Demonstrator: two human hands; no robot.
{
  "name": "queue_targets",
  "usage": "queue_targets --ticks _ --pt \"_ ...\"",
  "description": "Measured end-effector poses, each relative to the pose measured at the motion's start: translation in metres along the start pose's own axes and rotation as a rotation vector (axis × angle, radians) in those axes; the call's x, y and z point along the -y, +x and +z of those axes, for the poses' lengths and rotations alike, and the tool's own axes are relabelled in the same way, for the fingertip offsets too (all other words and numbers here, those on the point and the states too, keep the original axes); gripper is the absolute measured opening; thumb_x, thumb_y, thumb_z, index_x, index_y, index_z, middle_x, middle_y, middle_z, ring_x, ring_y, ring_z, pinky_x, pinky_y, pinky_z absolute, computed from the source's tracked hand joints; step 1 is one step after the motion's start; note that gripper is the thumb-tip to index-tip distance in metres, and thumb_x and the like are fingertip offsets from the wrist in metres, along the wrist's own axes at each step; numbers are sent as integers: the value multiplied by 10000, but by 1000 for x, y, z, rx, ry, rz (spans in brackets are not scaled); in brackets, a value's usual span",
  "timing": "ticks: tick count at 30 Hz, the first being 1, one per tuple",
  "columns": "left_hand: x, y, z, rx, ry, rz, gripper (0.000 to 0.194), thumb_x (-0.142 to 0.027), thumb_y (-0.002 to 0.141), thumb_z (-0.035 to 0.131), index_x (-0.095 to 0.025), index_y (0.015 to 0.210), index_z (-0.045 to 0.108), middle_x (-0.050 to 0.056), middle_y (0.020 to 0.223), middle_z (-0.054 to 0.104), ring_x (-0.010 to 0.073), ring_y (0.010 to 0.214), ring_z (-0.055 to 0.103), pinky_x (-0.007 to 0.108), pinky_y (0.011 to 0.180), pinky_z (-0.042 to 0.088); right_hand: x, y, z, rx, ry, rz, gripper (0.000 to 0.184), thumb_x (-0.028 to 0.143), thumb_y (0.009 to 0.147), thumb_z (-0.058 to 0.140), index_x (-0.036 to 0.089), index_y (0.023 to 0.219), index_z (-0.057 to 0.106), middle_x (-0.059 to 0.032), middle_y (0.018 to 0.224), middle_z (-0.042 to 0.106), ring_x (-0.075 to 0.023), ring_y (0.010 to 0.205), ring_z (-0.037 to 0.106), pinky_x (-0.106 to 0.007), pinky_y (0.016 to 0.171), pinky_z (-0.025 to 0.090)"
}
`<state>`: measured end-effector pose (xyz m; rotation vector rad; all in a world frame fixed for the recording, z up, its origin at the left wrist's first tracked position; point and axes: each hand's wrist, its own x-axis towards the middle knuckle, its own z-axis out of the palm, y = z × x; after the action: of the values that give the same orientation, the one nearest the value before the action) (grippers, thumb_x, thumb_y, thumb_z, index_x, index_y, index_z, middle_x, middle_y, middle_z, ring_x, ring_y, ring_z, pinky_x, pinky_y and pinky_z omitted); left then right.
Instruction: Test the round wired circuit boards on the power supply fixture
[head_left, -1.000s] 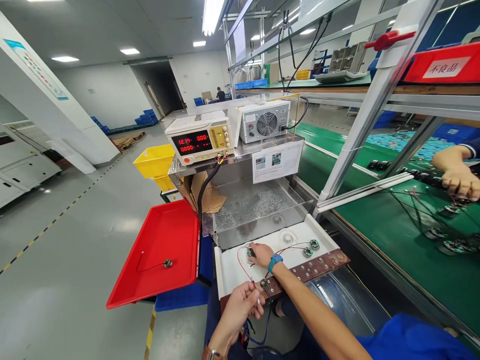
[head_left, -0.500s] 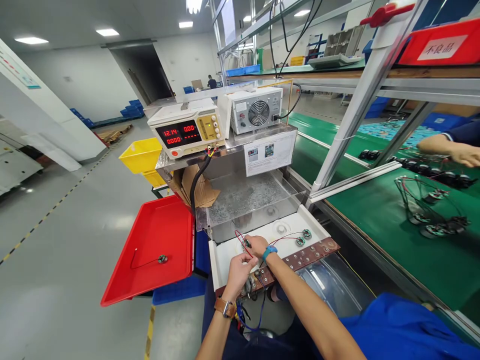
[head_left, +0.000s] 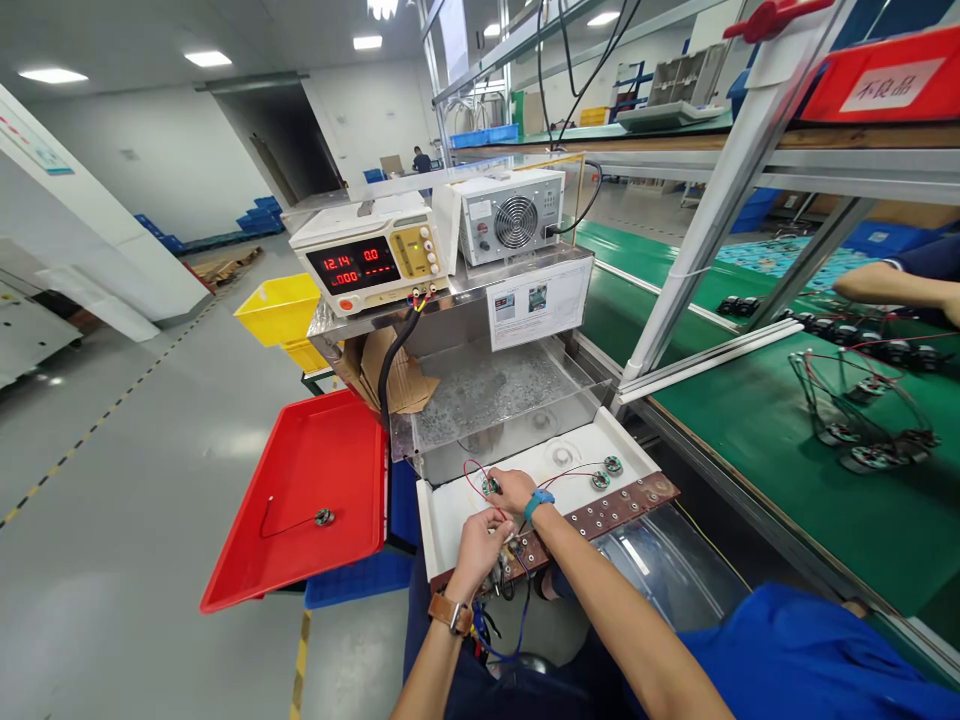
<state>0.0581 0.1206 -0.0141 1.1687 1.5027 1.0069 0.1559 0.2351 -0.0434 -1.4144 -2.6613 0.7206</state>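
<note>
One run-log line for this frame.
left hand: wire end at brown strip | right hand: on small round board | white tray

We count three small round boards (head_left: pixel 614 465) on the white tray (head_left: pixel 450 520), one more in the red tray (head_left: pixel 300 500), two yellow bins (head_left: pixel 277 308), and two power supplies (head_left: pixel 367 258).
</note>
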Motion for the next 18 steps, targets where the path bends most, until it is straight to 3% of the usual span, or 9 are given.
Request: queue_targets --ticks 18 --pt "12 3 -1 10 21 -21 211 -382 700 657 -173 674 653 51 701 711 195 697 635 287 690 458 -1 0 1 -1 4 -9 387 410 830 595 237 1175 576 -58 944 713 -226 915 648 -265 711 368"
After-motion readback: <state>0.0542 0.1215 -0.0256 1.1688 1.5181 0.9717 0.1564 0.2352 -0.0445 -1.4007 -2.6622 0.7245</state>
